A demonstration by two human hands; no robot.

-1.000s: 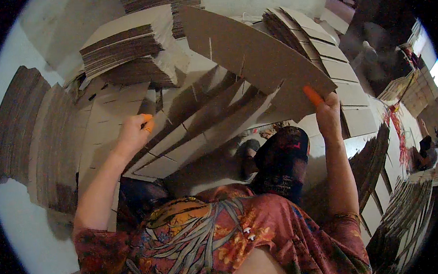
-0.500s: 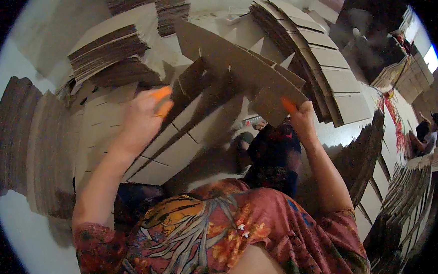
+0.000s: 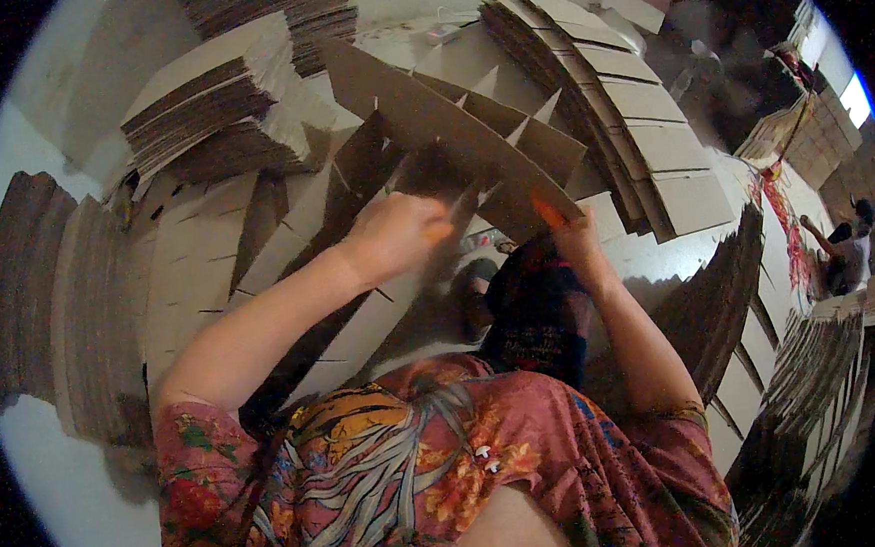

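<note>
My right hand (image 3: 576, 237), with an orange finger cover, grips the near right end of a long brown cardboard strip (image 3: 438, 113). That strip is slotted crosswise with other strips (image 3: 550, 151), forming a partly joined cardboard divider that stands tilted. My left hand (image 3: 395, 238), also with orange on its fingertips, is curled at the near side of the divider and slightly blurred. What its fingers hold, if anything, I cannot make out. Under my left forearm lie pale slotted cardboard sheets (image 3: 345, 324).
Stacks of cardboard stand at the far left (image 3: 210, 77) and along the left side (image 3: 28, 289). A fanned row of slotted sheets (image 3: 648, 110) lies at the far right, and more bundles (image 3: 816, 401) at the near right. Another person (image 3: 842, 254) sits at the right edge.
My left hand has moved right from the left side of the divider to its near middle, its fingers now curled. My right hand still grips the strip, shifted slightly left.
</note>
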